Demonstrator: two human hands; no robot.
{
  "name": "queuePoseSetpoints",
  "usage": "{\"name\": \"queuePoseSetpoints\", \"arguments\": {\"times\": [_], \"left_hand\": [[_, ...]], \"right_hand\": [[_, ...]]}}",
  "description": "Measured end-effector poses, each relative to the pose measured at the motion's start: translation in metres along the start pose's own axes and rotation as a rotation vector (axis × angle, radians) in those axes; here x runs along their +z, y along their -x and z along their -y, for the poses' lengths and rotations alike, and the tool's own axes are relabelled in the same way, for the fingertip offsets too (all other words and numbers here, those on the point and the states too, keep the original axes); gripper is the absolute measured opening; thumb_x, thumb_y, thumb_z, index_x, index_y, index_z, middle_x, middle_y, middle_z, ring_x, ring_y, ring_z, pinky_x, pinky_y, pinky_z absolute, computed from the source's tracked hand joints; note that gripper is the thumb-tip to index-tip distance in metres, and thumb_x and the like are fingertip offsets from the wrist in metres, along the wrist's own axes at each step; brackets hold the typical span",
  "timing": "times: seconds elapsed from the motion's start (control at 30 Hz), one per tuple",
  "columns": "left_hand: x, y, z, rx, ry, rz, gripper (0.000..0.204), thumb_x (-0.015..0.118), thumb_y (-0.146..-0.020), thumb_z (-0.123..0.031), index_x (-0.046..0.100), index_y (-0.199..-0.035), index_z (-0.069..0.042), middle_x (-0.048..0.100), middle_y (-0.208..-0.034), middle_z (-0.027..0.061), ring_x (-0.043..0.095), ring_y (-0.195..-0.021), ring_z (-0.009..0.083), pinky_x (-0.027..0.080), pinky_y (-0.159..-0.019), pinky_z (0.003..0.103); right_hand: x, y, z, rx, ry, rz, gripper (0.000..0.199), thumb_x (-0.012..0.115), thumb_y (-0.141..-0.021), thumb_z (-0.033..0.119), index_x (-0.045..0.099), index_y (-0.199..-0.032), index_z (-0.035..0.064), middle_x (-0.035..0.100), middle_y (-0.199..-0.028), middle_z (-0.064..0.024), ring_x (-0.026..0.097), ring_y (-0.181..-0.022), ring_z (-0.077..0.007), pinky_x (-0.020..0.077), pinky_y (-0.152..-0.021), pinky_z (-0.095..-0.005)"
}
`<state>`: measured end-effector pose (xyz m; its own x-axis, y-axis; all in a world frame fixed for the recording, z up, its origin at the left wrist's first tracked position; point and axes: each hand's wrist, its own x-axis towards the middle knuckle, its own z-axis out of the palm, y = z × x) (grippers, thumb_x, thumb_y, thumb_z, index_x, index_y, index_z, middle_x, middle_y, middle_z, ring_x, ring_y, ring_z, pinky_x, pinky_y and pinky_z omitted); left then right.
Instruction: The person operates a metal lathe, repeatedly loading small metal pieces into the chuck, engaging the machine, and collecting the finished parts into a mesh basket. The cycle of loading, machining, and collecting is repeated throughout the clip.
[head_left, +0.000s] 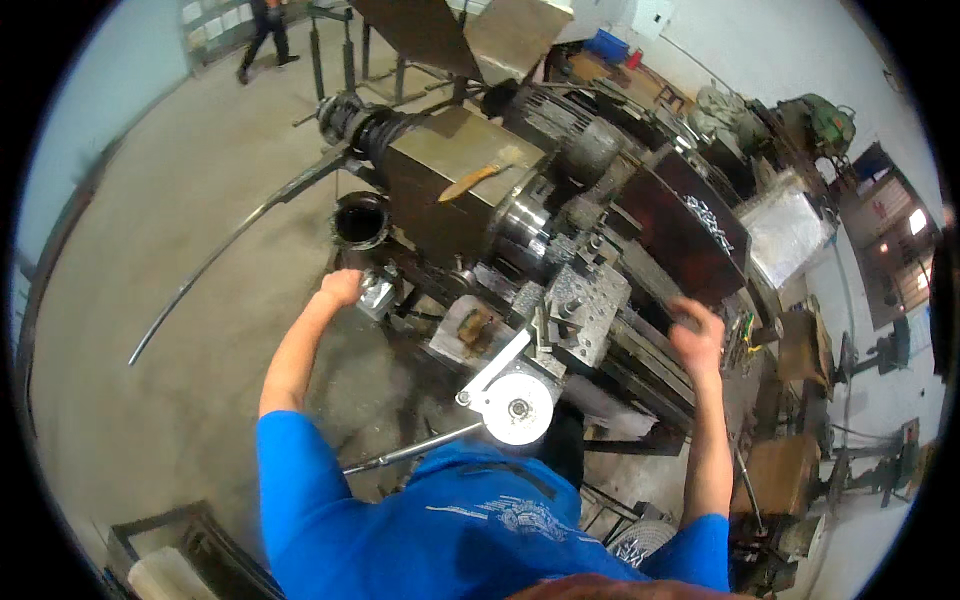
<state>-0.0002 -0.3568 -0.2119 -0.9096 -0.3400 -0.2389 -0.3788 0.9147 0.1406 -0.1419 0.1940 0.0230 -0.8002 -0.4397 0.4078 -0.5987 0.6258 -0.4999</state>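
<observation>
Two hands [340,288] [697,335] on one lathe [520,230], one handwheel [517,406].

Grimy grey lathe [560,270], a small shiny lever [376,294] at its left end (partly hidden).

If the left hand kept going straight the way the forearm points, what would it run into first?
The left hand points up and slightly right in the picture. It already rests on a shiny metal part of the machine; just beyond in that line stands the dark round pot. Depth is unclear, so the hand might pass over it.
</observation>
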Motion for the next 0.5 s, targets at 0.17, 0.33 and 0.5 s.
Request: {"name": "queuePoseSetpoints", "arguments": {"times": [0.17,0.33,0.5], "left_hand": [[-0.124,0.068,0.032,-0.021,0.12,-0.362,0.033,0.057,-0.08,-0.024,0.059,-0.111,-0.012,0.063,-0.096,0.0154,0.059,-0.092,0.032,0.048,-0.077,0.044],[-0.163,0.131,0.151,-0.309,-0.025,-0.644,0.033,0.052,-0.087,-0.035,0.062,-0.107,-0.011,0.065,-0.087,0.0155,0.061,-0.084,0.0347,0.048,-0.074,0.044],[-0.129,0.155,0.172,-0.614,0.029,-0.493,0.06,0.028,-0.09,-0.058,0.065,-0.102,-0.011,0.064,-0.093,0.019,0.06,-0.09,0.0365,0.046,-0.077,0.046]], "right_hand": [[0.083,-0.09,0.074,-0.486,0.063,0.133,0.042,0.061,-0.054,0.012,0.065,-0.095,0.0053,0.061,-0.106,-0.0112,0.053,-0.102,-0.0305,0.0458,-0.085,-0.037],[0.136,-0.132,0.067,-0.332,0.193,0.52,0.029,0.061,-0.052,0.021,0.071,-0.077,0.0101,0.066,-0.085,-0.0118,0.061,-0.087,-0.0288,0.0499,-0.074,-0.0338],[0.136,-0.138,0.092,-0.101,0.139,0.708,0.028,0.059,-0.055,0.023,0.072,-0.076,0.011,0.066,-0.075,-0.0139,0.064,-0.071,-0.028,0.0505,-0.069,-0.0325]]}}
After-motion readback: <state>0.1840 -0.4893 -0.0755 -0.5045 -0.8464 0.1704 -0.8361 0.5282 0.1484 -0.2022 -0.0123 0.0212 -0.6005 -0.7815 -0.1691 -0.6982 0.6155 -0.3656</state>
